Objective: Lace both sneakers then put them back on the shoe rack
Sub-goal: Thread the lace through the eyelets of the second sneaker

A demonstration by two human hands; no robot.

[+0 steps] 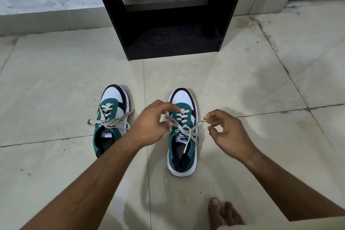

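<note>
Both hands, left (151, 123) and right (226, 132), each pinching right sneaker's (183, 134) lace (186, 129)

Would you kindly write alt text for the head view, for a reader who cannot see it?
Two bare hands work the laces of the right sneaker on a tiled floor: the left hand pinches a lace at the eyelets, the right hand pulls a lace end sideways. The left sneaker stands beside it, laced, before an empty black rack.
</note>
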